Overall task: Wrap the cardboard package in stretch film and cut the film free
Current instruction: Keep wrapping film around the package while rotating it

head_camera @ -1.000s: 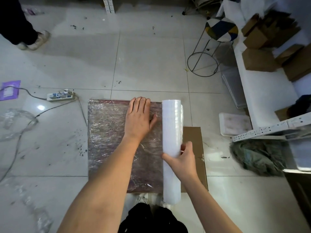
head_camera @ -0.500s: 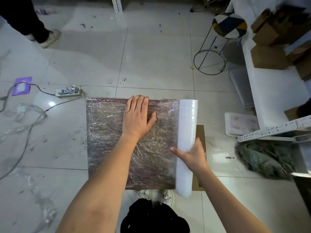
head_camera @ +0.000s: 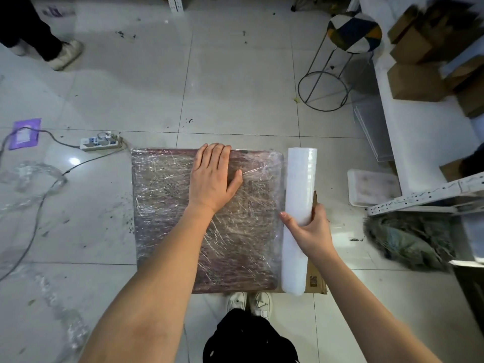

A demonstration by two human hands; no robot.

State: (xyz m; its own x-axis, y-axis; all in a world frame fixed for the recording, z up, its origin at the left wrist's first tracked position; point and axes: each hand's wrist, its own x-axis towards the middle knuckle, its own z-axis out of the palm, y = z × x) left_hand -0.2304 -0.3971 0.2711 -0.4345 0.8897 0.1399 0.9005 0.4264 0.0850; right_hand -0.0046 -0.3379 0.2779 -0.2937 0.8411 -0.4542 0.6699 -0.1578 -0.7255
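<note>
Package (head_camera: pixel 167 210) flat on floor tiles, film-covered. Left hand (head_camera: pixel 212 179) lies flat on top, fingers straight, pinning it. Roll (head_camera: pixel 301 184) at package's right edge, over a cardboard sheet (head_camera: pixel 315 281); right hand (head_camera: pixel 311 229) grasps it mid-length. Judgement: package stiff, film clingy, slick, tears easily; take the roll mid-length, keep tension. Versus 0.5 s ago: roll further right, past the edge.

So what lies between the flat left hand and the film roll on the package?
Head view: only film-covered package top lies between the left hand and the roll; nothing else sits there.
</note>
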